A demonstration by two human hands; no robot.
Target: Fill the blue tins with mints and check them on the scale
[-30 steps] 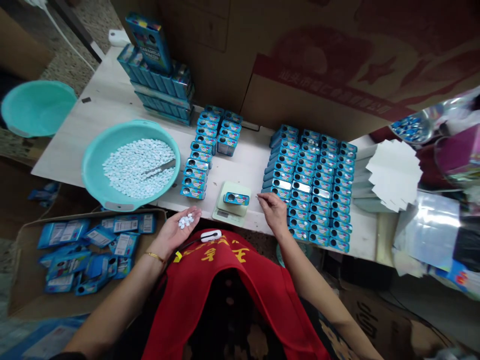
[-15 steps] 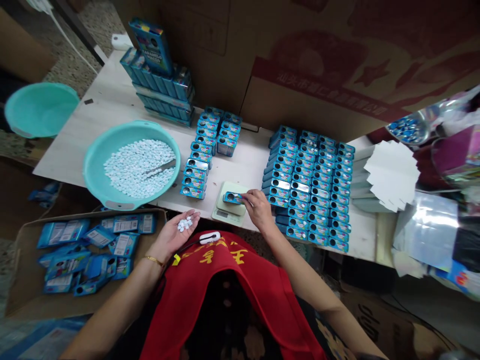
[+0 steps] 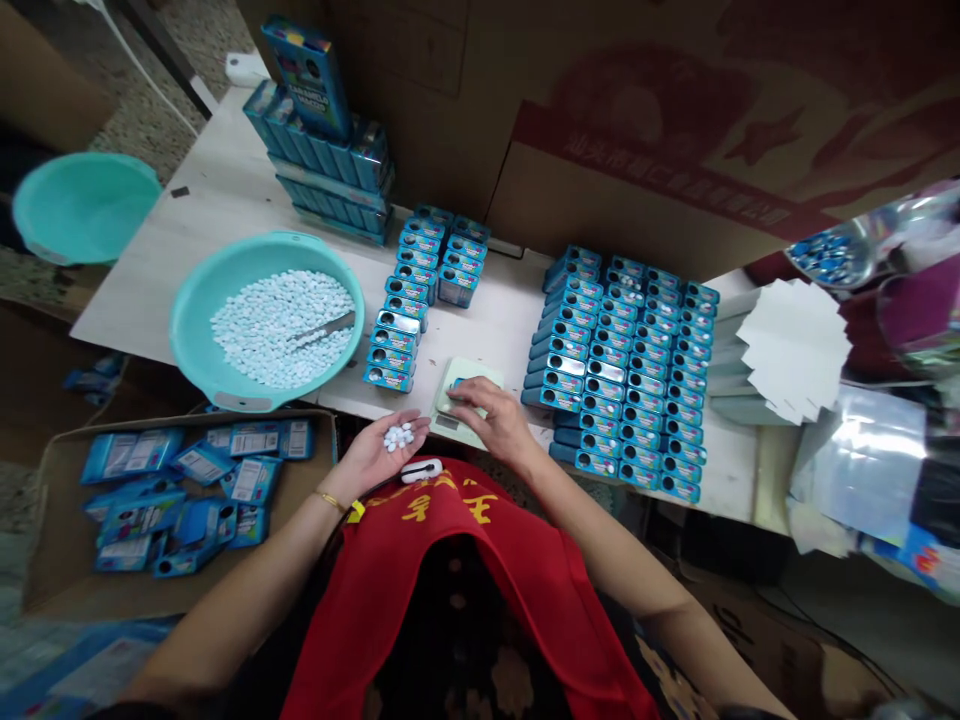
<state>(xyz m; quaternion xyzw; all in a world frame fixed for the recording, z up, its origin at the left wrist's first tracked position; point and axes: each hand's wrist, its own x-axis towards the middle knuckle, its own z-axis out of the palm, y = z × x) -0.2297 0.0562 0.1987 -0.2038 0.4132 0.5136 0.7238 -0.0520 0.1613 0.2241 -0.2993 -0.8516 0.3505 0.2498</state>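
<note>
Palm up, my left hand [image 3: 386, 450] cradles a small heap of white mint candies [image 3: 399, 437] just in front of the table edge. My right hand [image 3: 491, 415] is over the pale kitchen scale [image 3: 480, 368], its thumb and fingers pinched together. Beneath those fingertips is a small blue tin [image 3: 457, 382] on the scale, mostly covered by the hand. What the pinch holds, if anything, cannot be made out. To the left, a turquoise basin [image 3: 184, 325] contains many loose white candies [image 3: 274, 320] and a metal scoop [image 3: 324, 330].
Rows of blue tins [image 3: 626, 370] stand right of the scale, with shorter rows [image 3: 405, 300] on its left. Stacked packs [image 3: 330, 160] rise at the back. A carton [image 3: 60, 560] of blue packs sits below left. White cards [image 3: 795, 345] lie far right; a large cardboard box [image 3: 637, 180] walls the back.
My left hand has moved right with the candies, closer to the scale. My right hand has shifted left over the tin, now covering most of it. The view has tilted slightly.
</note>
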